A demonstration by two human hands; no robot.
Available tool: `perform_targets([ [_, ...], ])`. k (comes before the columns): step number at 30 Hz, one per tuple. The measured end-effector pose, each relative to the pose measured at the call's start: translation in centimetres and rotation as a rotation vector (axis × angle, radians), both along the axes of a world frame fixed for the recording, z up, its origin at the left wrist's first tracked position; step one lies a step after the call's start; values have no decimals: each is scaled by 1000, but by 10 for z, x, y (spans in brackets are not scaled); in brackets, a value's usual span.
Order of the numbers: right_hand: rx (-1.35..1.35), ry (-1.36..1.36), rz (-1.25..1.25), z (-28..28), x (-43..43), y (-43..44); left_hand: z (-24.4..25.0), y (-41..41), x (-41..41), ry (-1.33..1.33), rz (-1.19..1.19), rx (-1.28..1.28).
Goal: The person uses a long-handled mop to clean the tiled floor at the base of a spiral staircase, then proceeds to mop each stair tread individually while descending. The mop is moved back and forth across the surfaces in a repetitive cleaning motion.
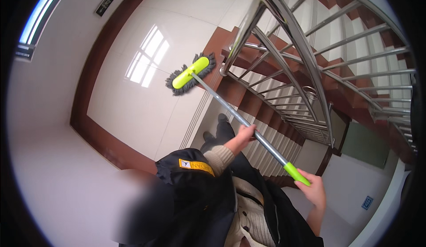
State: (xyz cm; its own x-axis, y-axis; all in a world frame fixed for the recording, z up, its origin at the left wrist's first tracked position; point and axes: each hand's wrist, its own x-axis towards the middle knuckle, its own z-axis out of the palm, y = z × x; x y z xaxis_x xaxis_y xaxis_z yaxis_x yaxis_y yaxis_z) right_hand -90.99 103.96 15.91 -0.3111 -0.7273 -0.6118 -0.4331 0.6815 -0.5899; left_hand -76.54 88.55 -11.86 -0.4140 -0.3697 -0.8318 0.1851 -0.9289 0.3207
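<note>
A dust mop with a lime green head (190,73) and grey shaggy fringe lies on the pale tiled landing (139,107), its far end on the red-brown border by the railing post. Its grey metal pole slopes down to the right across the stairs. My left hand (246,134) is closed around the middle of the pole. Around the lime green grip (297,173) at the pole's upper end, my right hand (311,185) is wrapped. Both hands are bare, and a knitted cuff shows at the left wrist.
Stairs (276,147) descend below the landing, and my feet stand on a step near its edge. A stainless steel railing (299,43) runs along the right, with another flight (352,33) beyond. White walls (43,113) with a red-brown skirting border the landing.
</note>
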Motion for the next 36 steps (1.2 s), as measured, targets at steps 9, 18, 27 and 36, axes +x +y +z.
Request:
perform_targets([
  [9, 36, 64, 513, 30, 15, -67, 16, 30, 75, 38, 280, 120],
  [18, -94, 32, 841, -67, 120, -120, -53, 24, 225, -75, 787, 157],
  [27, -84, -55, 973, -138, 112, -151, -111, 30, 258, -298, 789, 19],
  [36, -107, -142, 1044, -198, -51, -148, -169, 43, 110, -427, 836, -96],
])
